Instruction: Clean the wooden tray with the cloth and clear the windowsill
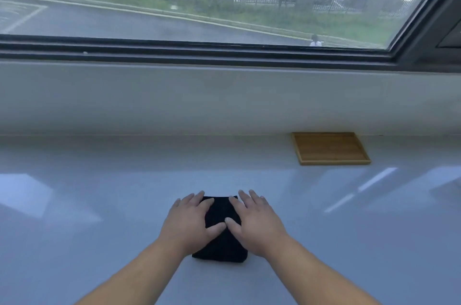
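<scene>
Pressing a folded black cloth [222, 229] flat on the pale windowsill [99, 204], the person has both palms down on it, left hand [190, 221] and right hand [257, 222] side by side, fingers loosely spread, thumbs meeting at its middle, gripping nothing. I'd say that steadies the wad before lifting. The wooden tray [330, 148] lies empty at about one o'clock from the hands, well apart, against the wall beneath the window [199, 5].

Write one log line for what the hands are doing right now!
left hand: flat on black cloth | right hand: flat on cloth | wooden tray: empty, far right, untouched | surface: windowsill
</scene>
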Available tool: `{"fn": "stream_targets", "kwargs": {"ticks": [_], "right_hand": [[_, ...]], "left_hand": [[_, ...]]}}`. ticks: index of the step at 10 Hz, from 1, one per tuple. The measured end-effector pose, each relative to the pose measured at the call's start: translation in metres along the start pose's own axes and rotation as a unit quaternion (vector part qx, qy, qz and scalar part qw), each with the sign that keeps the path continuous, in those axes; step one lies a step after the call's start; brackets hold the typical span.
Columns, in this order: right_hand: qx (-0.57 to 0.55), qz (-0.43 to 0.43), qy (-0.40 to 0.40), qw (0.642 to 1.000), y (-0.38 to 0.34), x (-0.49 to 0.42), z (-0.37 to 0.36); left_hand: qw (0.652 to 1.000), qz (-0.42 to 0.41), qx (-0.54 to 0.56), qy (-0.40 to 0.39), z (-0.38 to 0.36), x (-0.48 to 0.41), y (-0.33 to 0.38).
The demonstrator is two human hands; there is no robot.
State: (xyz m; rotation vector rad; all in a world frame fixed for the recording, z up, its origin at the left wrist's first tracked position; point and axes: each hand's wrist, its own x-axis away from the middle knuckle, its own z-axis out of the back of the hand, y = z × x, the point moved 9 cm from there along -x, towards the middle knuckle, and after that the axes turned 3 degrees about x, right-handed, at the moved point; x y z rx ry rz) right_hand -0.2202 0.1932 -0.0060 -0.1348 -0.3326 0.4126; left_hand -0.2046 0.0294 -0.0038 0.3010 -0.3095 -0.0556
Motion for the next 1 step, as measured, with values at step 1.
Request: {"fn": "stream_targets", "kwargs": {"ticks": [1], "right_hand": [[-0.004,0.011,0.022,1.0,0.0048,0.0003,0.0334]], "left_hand": [[1.0,0.01,0.0,0.027,0.0259,0.0002,0.0151]]}}
